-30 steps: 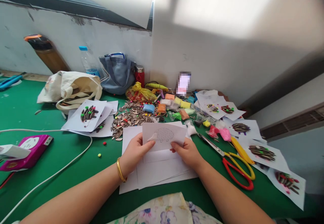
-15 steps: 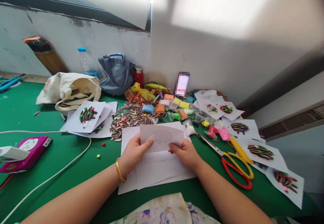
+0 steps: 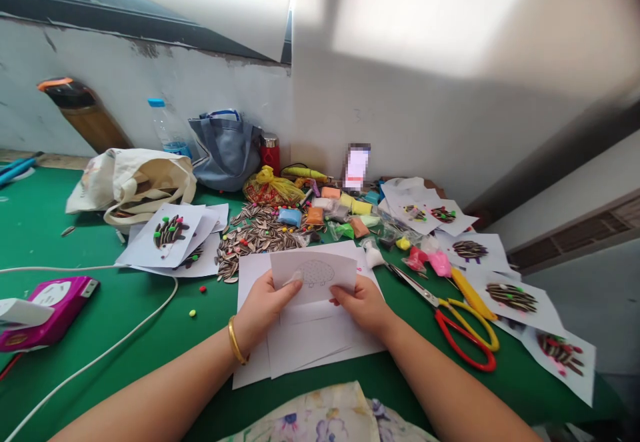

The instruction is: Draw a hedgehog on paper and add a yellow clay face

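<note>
"How's the grip?"

"Both hands pinch. The left hand (image 3: 260, 302) has one side of the card (image 3: 307, 298) between thumb and fingers; the right hand (image 3: 367, 302) nips the opposite side."

"And the card is where?"

"In front of the person, held over the white sheets (image 3: 300, 352)."

"Holding it well means what?"

"I'd say light, even pressure so it doesn't bow, and the left thumb kept clear of the drawing (image 3: 319, 273)."

"Which way does that face?"

"The animal's narrow end points toward the left hand, its little feet toward the card's near edge. Its long axis runs side to side, along the card's longer visible edge."

"And farther out?"

"Seeds (image 3: 260, 232) heaped beyond the sheets, a bit left; scissors (image 3: 435, 302) beyond the right hand."
</note>
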